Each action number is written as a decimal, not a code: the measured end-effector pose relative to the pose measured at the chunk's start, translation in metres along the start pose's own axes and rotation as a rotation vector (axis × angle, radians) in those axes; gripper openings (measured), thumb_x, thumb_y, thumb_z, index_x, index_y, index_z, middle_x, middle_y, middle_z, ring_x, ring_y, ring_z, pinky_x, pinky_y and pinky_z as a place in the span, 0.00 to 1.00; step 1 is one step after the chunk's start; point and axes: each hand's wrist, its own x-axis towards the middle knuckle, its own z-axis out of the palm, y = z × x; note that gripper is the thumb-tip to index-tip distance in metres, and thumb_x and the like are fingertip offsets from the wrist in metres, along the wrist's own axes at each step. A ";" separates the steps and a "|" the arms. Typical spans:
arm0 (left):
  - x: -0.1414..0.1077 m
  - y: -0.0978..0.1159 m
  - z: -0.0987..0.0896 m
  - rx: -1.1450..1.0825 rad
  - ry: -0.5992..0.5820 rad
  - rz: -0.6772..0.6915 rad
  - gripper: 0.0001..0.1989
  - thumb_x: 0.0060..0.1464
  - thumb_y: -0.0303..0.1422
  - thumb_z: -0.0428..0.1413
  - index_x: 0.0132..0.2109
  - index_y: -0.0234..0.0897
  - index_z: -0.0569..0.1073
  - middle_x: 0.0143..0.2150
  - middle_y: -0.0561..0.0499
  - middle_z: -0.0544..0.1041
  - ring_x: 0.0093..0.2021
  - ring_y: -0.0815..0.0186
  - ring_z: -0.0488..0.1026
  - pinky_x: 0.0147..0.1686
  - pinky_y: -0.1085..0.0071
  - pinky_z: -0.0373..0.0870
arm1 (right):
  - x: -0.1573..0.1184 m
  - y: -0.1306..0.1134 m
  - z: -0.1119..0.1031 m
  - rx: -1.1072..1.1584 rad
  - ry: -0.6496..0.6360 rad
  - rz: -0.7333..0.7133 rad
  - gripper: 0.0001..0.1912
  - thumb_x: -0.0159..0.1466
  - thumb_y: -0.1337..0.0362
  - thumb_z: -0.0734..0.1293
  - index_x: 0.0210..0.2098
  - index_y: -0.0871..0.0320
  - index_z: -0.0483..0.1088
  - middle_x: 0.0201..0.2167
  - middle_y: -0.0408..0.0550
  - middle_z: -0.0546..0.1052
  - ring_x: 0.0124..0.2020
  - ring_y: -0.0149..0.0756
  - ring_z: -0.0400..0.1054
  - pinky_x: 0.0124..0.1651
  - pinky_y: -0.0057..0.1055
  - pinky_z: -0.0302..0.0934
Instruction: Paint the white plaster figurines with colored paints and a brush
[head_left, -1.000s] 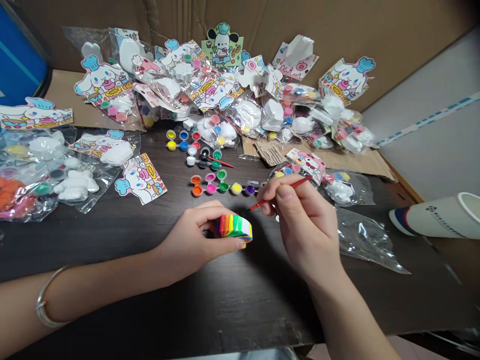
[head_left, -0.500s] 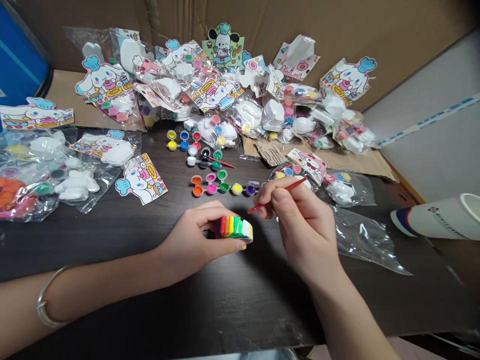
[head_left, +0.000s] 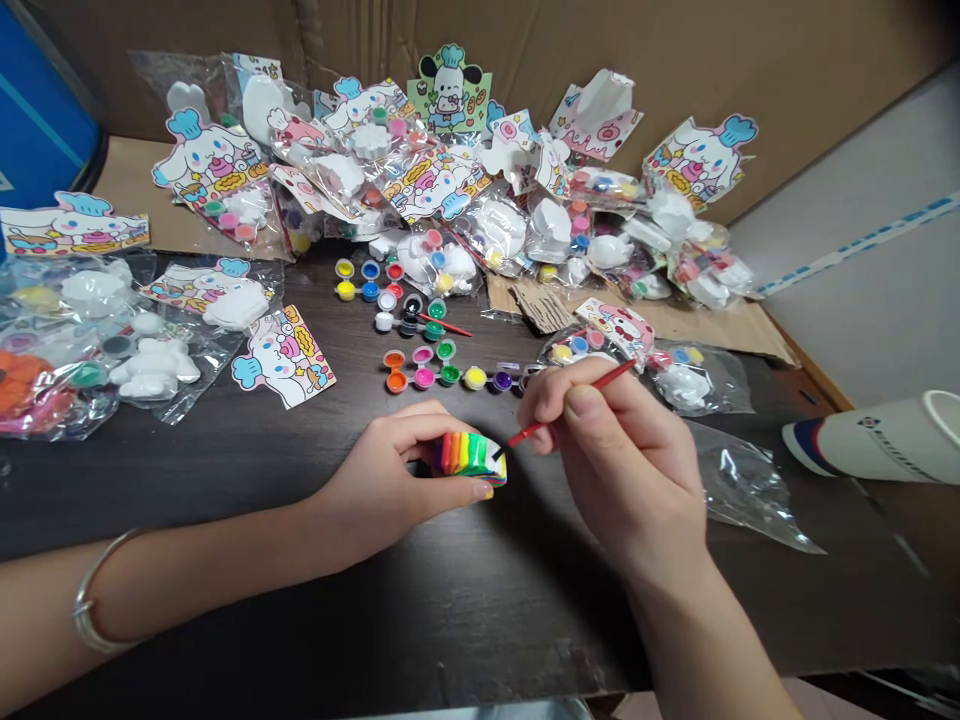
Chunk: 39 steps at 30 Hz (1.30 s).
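My left hand (head_left: 405,470) grips a small figurine (head_left: 471,455) between thumb and fingers. Its upturned side carries red, orange, yellow and green stripes, with a white patch at the right end; its full shape is hidden by my fingers. A red-handled paintbrush (head_left: 574,405) is pinched in my right hand (head_left: 615,450), pointing down and left. The dark bristles lie at the white patch, seemingly touching it. Beyond both hands stand open paint pots in strips, among them an orange pot (head_left: 396,381), a yellow pot (head_left: 475,378) and a purple pot (head_left: 502,381).
A second brush (head_left: 446,325) lies by the farther pots. Bagged white figurines (head_left: 499,230) with cartoon cards are heaped along the cardboard at the back. More bags (head_left: 157,370) lie at left with a loose card (head_left: 285,357). At right are a clear plastic bag (head_left: 757,490) and a paper cup (head_left: 877,440).
My right hand has shifted right, and the brush's dark bristles now show against the figurine's white end. My left hand and the figurine have stayed nearly still.
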 end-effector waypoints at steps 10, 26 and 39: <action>0.000 -0.001 0.000 -0.006 0.000 -0.003 0.05 0.38 0.28 0.62 0.28 0.34 0.74 0.30 0.55 0.69 0.33 0.68 0.67 0.36 0.71 0.66 | -0.001 0.002 0.001 -0.116 -0.043 -0.040 0.11 0.68 0.62 0.61 0.30 0.56 0.69 0.24 0.41 0.67 0.26 0.26 0.62 0.29 0.24 0.59; 0.000 0.000 0.000 -0.007 0.005 0.025 0.05 0.37 0.26 0.62 0.26 0.35 0.75 0.29 0.55 0.69 0.32 0.68 0.68 0.35 0.71 0.67 | -0.001 0.003 0.001 -0.208 0.057 -0.054 0.12 0.67 0.59 0.61 0.30 0.56 0.68 0.24 0.41 0.68 0.26 0.28 0.63 0.29 0.26 0.59; -0.001 -0.001 0.000 0.009 0.016 0.006 0.05 0.37 0.26 0.62 0.27 0.36 0.76 0.29 0.55 0.69 0.32 0.67 0.67 0.35 0.70 0.66 | 0.004 0.002 0.002 -0.177 0.040 -0.080 0.13 0.67 0.58 0.61 0.28 0.56 0.68 0.22 0.41 0.67 0.23 0.28 0.63 0.26 0.25 0.58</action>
